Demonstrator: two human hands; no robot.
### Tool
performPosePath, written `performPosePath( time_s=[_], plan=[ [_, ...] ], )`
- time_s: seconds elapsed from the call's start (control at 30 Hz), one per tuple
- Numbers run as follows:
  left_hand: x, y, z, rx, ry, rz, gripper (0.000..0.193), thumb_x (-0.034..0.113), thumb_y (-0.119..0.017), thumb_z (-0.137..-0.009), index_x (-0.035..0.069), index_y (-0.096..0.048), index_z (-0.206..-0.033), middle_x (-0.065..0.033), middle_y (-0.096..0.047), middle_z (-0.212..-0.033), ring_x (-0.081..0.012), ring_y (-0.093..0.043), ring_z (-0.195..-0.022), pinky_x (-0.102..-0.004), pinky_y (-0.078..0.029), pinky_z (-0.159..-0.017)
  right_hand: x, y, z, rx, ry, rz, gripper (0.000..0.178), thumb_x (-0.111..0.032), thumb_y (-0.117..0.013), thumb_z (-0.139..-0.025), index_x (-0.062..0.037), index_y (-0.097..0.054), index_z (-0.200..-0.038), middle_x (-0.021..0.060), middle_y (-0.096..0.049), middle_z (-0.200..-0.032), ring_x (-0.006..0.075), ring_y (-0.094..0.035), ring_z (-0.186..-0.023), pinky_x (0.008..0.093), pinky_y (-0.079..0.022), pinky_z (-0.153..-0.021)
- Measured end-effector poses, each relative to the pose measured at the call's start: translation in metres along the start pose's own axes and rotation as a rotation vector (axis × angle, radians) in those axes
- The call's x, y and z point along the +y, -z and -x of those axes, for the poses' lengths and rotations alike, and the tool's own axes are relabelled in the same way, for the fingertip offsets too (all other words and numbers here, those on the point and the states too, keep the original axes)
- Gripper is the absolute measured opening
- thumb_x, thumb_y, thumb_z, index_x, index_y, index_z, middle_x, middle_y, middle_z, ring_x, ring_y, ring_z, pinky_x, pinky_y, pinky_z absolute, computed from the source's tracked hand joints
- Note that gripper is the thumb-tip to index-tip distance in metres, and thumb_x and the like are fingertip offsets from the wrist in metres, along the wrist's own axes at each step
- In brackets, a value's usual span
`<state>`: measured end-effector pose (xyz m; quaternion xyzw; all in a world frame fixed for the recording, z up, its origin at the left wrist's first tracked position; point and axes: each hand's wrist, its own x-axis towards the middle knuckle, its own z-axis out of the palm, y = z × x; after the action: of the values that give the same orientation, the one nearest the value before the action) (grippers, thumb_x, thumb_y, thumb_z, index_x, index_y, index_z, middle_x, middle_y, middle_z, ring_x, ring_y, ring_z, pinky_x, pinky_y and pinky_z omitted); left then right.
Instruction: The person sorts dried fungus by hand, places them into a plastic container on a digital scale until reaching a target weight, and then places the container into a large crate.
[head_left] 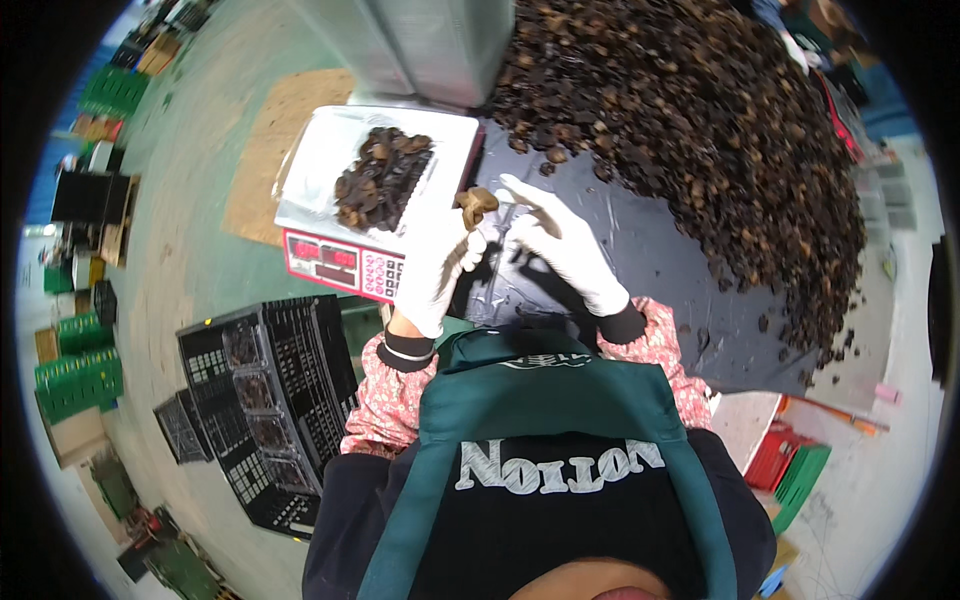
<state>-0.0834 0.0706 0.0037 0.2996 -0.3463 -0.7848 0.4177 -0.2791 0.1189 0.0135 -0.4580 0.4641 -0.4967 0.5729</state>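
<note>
My left hand, in a white glove, pinches a brown, curled piece that looks like a dried mushroom. Facing it from the right is my white-gloved right hand, its fingers stretched and apart, the fingertips close to the piece. Left of my hands stands a red and white digital scale with a display and keypad. A white tray rests on top of it and holds a heap of similar dark pieces. My left hand partly covers the scale's near right corner.
A large heap of dark brown pieces spreads over the dark sheeted table. A translucent bin stands behind the scale. Black crates holding clear packs stand at lower left; red and green crates at lower right.
</note>
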Motion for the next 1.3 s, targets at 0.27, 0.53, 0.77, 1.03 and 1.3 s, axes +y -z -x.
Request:
performPosePath(
  time_s=[0.27, 0.53, 0.77, 1.03, 1.3],
  plan=[
    [-0.085, -0.023, 0.005, -0.302, 0.377, -0.231, 0.031, 0.031, -0.054, -0.102, 0.002, -0.062, -0.111, -0.0037, -0.065, -0.085, -0.0094, -0.057, -0.069, -0.0227, -0.045, -0.061, 0.023, 0.035, 0.061, 0.272, -0.107, -0.039, 0.024, -0.008, -0.063, -0.093, -0.001, -0.064, -0.116, 0.0035, -0.067, -0.095, 0.0073, -0.058, -0.077, 0.0215, -0.047, -0.07],
    [-0.13, -0.012, 0.007, -0.288, 0.085, -0.927, 0.011, 0.015, -0.06, -0.092, 0.008, -0.066, -0.098, -0.0082, -0.067, -0.087, -0.0209, -0.066, -0.072, -0.0313, -0.053, -0.067, 0.077, 0.152, 0.305, 1.047, -0.389, 0.543, 0.021, -0.012, -0.059, -0.092, -0.0049, -0.068, -0.11, 0.0039, -0.067, -0.091, 0.0131, -0.06, -0.076, 0.0261, -0.049, -0.069],
    [-0.137, 0.006, -0.011, -0.187, -0.264, -1.393, 0.018, 0.026, -0.061, -0.09, 0.009, -0.063, -0.09, -0.0119, -0.064, -0.091, -0.0326, -0.064, -0.085, -0.042, -0.052, -0.074, 0.094, 0.181, 0.366, 1.005, -0.425, 1.363, 0.029, -0.018, -0.06, -0.093, -0.0036, -0.066, -0.118, 0.0176, -0.067, -0.116, 0.0334, -0.064, -0.104, 0.039, -0.048, -0.094],
    [-0.133, 0.014, -0.006, -0.3, -0.101, -1.439, 0.024, 0.032, -0.058, -0.093, 0.008, -0.061, -0.097, -0.015, -0.062, -0.094, -0.0351, -0.062, -0.089, -0.0425, -0.049, -0.077, 0.067, 0.112, 0.097, 0.59, 0.056, 0.899, 0.021, -0.015, -0.062, -0.094, -0.0036, -0.07, -0.109, 0.0119, -0.071, -0.103, 0.0232, -0.068, -0.096, 0.0294, -0.051, -0.085],
    [-0.119, 0.023, 0.009, -0.165, -0.079, -1.202, 0.02, 0.027, -0.061, -0.094, 0.007, -0.063, -0.094, -0.0131, -0.064, -0.091, -0.0326, -0.063, -0.087, -0.0398, -0.05, -0.077, 0.089, 0.082, -0.087, 0.589, 0.05, 1.203, 0.051, -0.048, -0.065, -0.087, -0.0083, -0.06, -0.12, 0.0183, -0.064, -0.11, 0.036, -0.064, -0.099, 0.044, -0.053, -0.083]
  ],
)
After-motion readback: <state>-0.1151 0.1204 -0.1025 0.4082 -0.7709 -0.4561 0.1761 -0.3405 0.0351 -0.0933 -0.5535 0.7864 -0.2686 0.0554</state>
